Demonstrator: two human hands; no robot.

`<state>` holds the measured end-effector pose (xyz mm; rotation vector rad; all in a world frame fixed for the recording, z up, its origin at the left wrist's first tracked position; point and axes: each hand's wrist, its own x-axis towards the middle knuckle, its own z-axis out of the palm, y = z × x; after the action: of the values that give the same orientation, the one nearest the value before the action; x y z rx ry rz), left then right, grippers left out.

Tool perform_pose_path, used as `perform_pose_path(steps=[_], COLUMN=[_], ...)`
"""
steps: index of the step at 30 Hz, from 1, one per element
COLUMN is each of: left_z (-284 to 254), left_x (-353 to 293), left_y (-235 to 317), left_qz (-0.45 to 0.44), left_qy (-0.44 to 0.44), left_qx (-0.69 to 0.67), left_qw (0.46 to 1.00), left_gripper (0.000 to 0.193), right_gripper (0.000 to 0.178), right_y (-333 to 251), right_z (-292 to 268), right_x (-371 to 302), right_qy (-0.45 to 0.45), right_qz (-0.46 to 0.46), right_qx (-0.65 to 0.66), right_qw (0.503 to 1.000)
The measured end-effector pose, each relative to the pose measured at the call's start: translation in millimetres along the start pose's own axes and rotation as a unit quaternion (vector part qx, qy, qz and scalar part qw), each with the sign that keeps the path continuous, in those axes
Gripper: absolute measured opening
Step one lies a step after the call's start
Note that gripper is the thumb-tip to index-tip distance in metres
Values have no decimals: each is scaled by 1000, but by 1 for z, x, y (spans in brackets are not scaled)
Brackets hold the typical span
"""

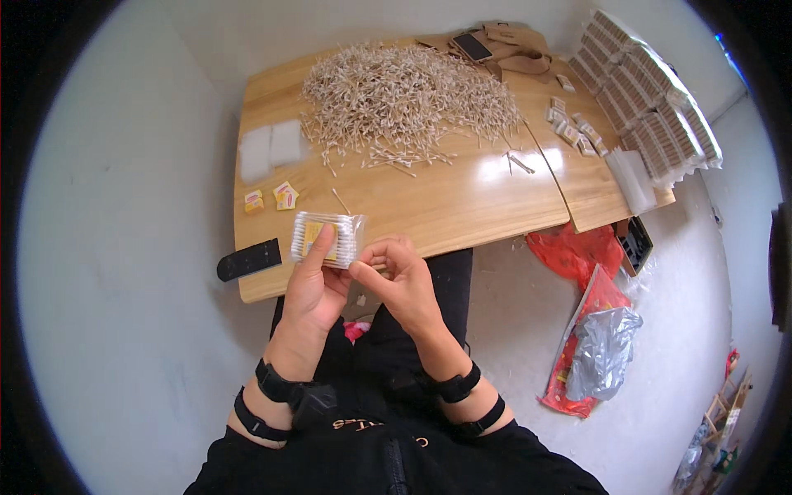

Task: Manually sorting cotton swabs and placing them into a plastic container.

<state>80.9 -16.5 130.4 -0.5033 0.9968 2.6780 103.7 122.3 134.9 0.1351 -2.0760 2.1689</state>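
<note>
- The pale wood-grain tabletop carries everything in progress.
- The broad heap of loose white-tipped cotton swabs covers much of its far side, so a great deal seems left to pack.
- At the right, the tall stack of clear-wrapped swab packs looks like finished work.
- Flat translucent plastic sleeves lie at the left, apparently unused.
- The clear, rectangular swab packet with a yellow card is held above the near edge; it looks filled, its right end perhaps not yet closed.
- The left hand pinches that packet, thumb across its front.
- The right hand has curled fingers at its lower right corner; whether they grip cannot be told.
- Small yellow-and-white cards wait nearby.
</note>
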Motion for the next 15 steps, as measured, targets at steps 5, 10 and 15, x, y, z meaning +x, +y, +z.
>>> perform_pose_path(steps=[5, 10, 15], left_z=[12, -3, -12], left_x=[-5, 0, 17], left_y=[-6, -4, 3], left_qz=[-20, -25, 92], left_qy=[-39, -51, -57], left_qx=[-19, 108, 483], left_qw=[999, 993, 869], left_gripper=[23, 34, 37], right_gripper=[15, 13, 11], right_y=[11, 16, 6], right_z=[-10, -39, -65], right_x=[4, 14, 29], right_qy=[-4, 48, 5], right_qz=[112, 67, -81], right_qx=[124, 80, -115], right_qw=[986, 993, 990])
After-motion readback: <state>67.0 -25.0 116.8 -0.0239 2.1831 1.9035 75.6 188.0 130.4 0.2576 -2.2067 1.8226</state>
